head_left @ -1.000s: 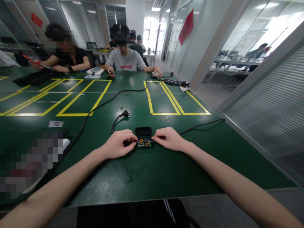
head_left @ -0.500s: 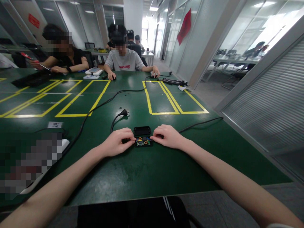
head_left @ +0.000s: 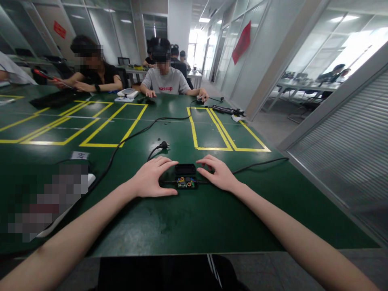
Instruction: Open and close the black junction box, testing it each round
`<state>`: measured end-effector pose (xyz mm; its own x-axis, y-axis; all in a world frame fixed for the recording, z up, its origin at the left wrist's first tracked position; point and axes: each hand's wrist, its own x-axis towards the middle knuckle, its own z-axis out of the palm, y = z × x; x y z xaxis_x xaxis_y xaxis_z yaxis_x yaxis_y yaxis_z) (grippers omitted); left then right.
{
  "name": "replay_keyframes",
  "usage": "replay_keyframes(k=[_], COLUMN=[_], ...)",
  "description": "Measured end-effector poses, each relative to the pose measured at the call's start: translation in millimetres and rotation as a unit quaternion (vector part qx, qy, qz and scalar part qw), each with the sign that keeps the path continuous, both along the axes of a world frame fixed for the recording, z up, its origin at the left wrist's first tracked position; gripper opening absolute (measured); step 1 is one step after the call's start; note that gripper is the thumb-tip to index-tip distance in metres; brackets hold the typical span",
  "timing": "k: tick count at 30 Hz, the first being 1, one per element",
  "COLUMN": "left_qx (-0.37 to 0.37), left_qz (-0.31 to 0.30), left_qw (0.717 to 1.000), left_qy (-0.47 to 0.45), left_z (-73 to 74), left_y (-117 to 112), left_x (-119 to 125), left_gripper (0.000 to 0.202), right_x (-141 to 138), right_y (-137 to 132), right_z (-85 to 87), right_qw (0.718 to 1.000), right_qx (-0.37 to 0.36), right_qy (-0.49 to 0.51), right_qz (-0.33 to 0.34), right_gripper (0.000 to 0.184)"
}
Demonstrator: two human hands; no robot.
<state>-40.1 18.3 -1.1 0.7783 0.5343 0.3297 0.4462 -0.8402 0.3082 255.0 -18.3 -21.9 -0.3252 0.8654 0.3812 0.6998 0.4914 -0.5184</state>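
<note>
A small opened black box with a green circuit board (head_left: 186,183) lies on the green table (head_left: 188,226) in front of me. Its black lid (head_left: 185,168) lies just behind it. My left hand (head_left: 152,178) rests to the left of the board, fingers stretched out and spread, holding nothing. My right hand (head_left: 217,173) rests to the right, fingers likewise extended toward the lid. A black cable runs out of each side of the box under my hands. The left cable ends in a plug (head_left: 163,145).
Yellow tape rectangles (head_left: 212,133) mark the table. A long black cable (head_left: 127,137) crosses it. Two people sit at the far side with small devices (head_left: 127,93) and a black tool (head_left: 226,109). A white object (head_left: 87,180) lies at left. The table edge drops off on the right.
Both hands have let go of the circuit box ends and opened, fingers now spread flat and reaching toward the lid. The camera view has shifted slightly.
</note>
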Motion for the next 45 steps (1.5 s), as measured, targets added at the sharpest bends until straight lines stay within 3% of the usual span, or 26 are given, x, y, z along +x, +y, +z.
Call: replay_keyframes(k=[2, 4, 11, 17, 26, 36, 45], left_qx=[0.008, 0.002, -0.005, -0.005, -0.041, -0.049, -0.076], left_qz=[0.024, 0.026, -0.002, -0.021, -0.034, -0.039, -0.037], left_qw=[0.999, 0.998, 1.000, 1.000, 0.997, 0.996, 0.995], left_qy=[0.041, 0.058, 0.010, -0.011, -0.047, -0.066, -0.057], left_z=[-3.6, -7.9, -11.5, -10.4, -13.3, -11.4, -6.6], left_y=[2.2, 3.1, 0.8, -2.9, -4.1, -5.2, -6.2], left_x=[0.6, 2.8, 7.0, 6.2, 5.4, 6.1, 6.4], left_gripper=[0.096, 0.102, 0.092, 0.088, 0.088, 0.079, 0.071], right_x=[-1.6, -3.6, -7.5, -12.7, -11.9, -13.0, -11.7], right_y=[1.2, 1.7, -1.8, -3.5, -4.1, -6.2, -7.2], right_z=[-3.0, -5.9, -2.5, 0.6, -2.7, 0.3, 2.2], right_qw=[1.000, 1.000, 0.993, 0.969, 0.939, 0.928, 0.943], right_qx=[-0.002, -0.008, -0.086, -0.153, -0.223, -0.238, -0.215], right_qy=[0.003, 0.006, 0.077, 0.194, 0.261, 0.285, 0.250], right_qz=[0.003, 0.014, 0.021, 0.030, 0.030, 0.031, 0.042], right_gripper=[0.028, 0.026, 0.023, 0.024, 0.035, 0.036, 0.033])
